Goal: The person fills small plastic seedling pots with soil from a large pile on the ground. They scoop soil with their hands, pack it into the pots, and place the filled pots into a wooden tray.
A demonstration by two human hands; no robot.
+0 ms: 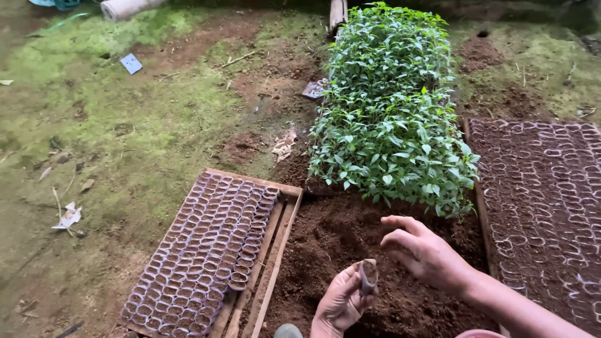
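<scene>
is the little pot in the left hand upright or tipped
Tipped. The small seedling pot leans in the left hand, its soil-filled mouth angled toward the camera. The right hand hovers beside it, not touching.

Mossy earthen ground [113, 119] before you, wooden tray of small empty pots [203, 250] at seven o'clock, heap of dark loose soil [338, 244] at six, bed of green seedlings [391, 106] at twelve, soil-filled pots [544, 206] at three, paper scraps [67, 216] at nine.
</scene>
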